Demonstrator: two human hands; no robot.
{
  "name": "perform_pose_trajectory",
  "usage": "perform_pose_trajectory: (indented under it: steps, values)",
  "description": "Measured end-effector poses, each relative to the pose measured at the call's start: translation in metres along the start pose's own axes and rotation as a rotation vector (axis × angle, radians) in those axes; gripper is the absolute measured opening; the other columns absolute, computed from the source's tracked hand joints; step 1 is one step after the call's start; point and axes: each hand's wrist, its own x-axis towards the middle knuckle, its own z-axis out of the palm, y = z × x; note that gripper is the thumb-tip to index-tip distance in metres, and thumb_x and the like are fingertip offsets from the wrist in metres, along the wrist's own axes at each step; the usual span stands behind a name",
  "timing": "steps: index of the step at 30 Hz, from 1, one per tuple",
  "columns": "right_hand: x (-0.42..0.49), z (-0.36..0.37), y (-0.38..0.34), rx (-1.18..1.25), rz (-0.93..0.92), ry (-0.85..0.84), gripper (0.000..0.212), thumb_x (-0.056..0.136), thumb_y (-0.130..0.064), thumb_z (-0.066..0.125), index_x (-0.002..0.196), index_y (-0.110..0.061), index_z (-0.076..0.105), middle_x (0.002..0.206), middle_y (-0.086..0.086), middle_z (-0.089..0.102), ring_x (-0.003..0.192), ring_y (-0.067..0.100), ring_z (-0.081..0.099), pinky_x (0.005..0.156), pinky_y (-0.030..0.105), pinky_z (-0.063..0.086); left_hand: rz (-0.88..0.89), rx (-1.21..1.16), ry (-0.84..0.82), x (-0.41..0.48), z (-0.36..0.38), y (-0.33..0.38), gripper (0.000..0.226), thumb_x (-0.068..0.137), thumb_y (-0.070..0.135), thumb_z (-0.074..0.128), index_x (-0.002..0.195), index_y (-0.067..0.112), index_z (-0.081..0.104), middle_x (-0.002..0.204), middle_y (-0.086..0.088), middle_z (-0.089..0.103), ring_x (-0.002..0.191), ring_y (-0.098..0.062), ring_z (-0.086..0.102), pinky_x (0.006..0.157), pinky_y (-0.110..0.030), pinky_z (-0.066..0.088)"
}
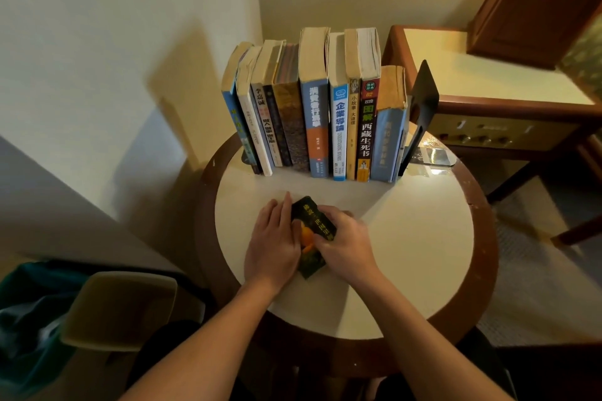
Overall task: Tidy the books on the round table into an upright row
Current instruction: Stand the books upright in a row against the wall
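A small dark green book [313,231] with gold lettering lies on the round table [407,238], near its middle front. My left hand [273,238] presses against the book's left side with fingers stretched out. My right hand [348,238] grips its right edge, fingers curled over the cover. Behind them a row of several books [314,114] stands upright at the table's far edge; the leftmost ones lean a little to the left. A black metal bookend [422,107] stands at the row's right end.
The table has a brown wooden rim [208,179]. A wooden desk [488,81] stands behind on the right, a chair seat [120,309] at lower left with teal fabric [29,303] beside it. The wall corner lies behind the books.
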Motion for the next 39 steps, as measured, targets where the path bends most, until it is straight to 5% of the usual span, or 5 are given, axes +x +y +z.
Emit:
perform_pose_trajectory:
  steps: [16, 24, 29, 33, 39]
  values:
    - [-0.006, -0.009, 0.015, 0.176, 0.057, -0.040, 0.063, 0.099, -0.008, 0.050, 0.138, -0.058, 0.048, 0.118, -0.005, 0.058, 0.109, 0.019, 0.053, 0.096, 0.047, 0.051, 0.100, -0.104, -0.033, -0.006, -0.012, 0.003, 0.046, 0.103, 0.055, 0.037, 0.147, 0.039, 0.039, 0.143, 0.006, 0.051, 0.135, -0.016, 0.042, 0.118, -0.043, 0.032]
    - [-0.023, -0.027, 0.010, 0.388, 0.033, -0.092, 0.056, 0.104, -0.004, 0.048, 0.135, -0.050, 0.057, 0.126, -0.008, 0.054, 0.111, 0.013, 0.056, 0.090, 0.034, 0.059, -0.118, -0.660, -0.168, -0.002, -0.050, 0.013, 0.033, 0.091, 0.007, 0.069, 0.099, 0.038, 0.075, 0.119, 0.006, 0.061, 0.113, -0.015, 0.059, 0.095, -0.036, 0.056]
    - [-0.027, -0.032, 0.003, 0.186, -0.046, 0.007, 0.055, 0.103, -0.017, 0.055, 0.142, -0.054, 0.045, 0.121, -0.005, 0.057, 0.111, 0.015, 0.053, 0.093, 0.043, 0.055, -0.107, -0.696, -0.141, -0.003, -0.069, 0.030, 0.038, 0.091, 0.008, 0.071, 0.107, 0.042, 0.075, 0.132, 0.005, 0.058, 0.116, -0.016, 0.060, 0.087, -0.035, 0.061]
    - [-0.035, -0.033, -0.005, -0.023, -0.152, 0.114, 0.054, 0.100, -0.029, 0.059, 0.148, -0.048, 0.042, 0.143, -0.003, 0.053, 0.132, 0.020, 0.045, 0.106, 0.052, 0.041, -0.025, -0.619, -0.019, -0.018, -0.075, 0.053, 0.038, 0.094, 0.010, 0.067, 0.126, 0.032, 0.069, 0.121, 0.013, 0.068, 0.110, 0.004, 0.061, 0.086, -0.008, 0.051]
    - [-0.050, -0.035, -0.012, 0.252, -0.137, 0.178, 0.045, 0.102, -0.025, 0.057, 0.145, -0.033, 0.051, 0.136, 0.000, 0.052, 0.125, 0.018, 0.051, 0.102, 0.045, 0.050, 0.019, -0.581, 0.077, -0.045, -0.069, 0.081, 0.051, 0.096, 0.015, 0.067, 0.143, 0.028, 0.050, 0.104, 0.021, 0.067, 0.087, 0.016, 0.064, 0.073, -0.008, 0.052]
